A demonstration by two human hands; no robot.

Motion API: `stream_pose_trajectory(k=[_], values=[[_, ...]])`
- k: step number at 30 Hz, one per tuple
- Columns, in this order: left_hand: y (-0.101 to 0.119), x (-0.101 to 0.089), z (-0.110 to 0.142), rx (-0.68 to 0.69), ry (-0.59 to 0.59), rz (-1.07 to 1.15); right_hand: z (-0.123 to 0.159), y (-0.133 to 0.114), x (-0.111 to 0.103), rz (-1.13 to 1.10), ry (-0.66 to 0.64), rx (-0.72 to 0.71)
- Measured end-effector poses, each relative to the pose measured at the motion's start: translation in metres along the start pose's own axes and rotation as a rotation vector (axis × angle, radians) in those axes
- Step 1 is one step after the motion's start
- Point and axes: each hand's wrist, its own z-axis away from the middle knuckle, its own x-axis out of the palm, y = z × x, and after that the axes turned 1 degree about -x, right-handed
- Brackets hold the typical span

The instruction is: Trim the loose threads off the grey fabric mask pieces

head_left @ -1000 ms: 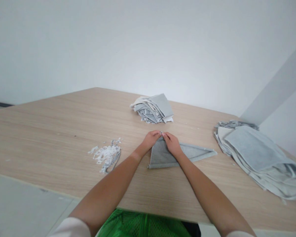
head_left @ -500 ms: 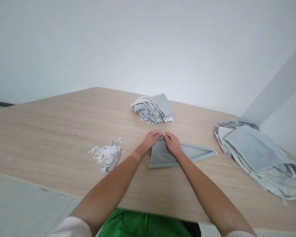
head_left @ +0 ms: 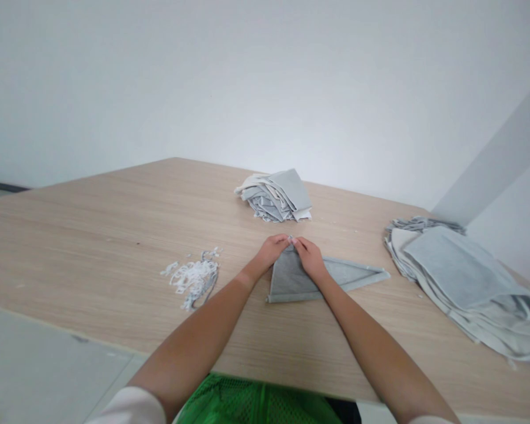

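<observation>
A grey piece of fabric (head_left: 291, 280) with hemmed edges lies in front of me, partly folded, its narrow end pointing right. At its far corner my left hand (head_left: 272, 248) pinches the cloth. My right hand (head_left: 308, 254) grips the same corner, fingertips almost touching those of the left. The exact bit of fabric between the fingertips is too small to make out. My right forearm covers part of the cloth.
Beyond my hands sits a stack of folded grey and cream cloths (head_left: 276, 194). A larger pile of cloth pieces (head_left: 463, 271) lies on the right. White and grey thread scraps (head_left: 194, 275) are heaped at the left on the wooden table (head_left: 92, 235). A wall stands behind.
The hands keep hold of the fabric corner with hardly any movement. The whole view has shifted very slightly.
</observation>
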Motion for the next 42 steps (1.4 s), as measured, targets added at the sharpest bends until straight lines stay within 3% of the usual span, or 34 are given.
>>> stream_pose_trajectory(k=[27,34,42], values=[[0.0033,-0.0005,0.0006,-0.044,-0.003,0.02,-0.0025,0.0067,0.0023,-0.11,0.06,-0.032],[0.0024,0.0005,-0.0005,-0.039,0.012,0.029,-0.0024,0.0065,0.003,-0.201,0.063,0.019],[0.0075,0.0004,0.0007,0.015,-0.032,-0.045,0.0011,0.0001,0.0012,-0.075,0.063,-0.014]])
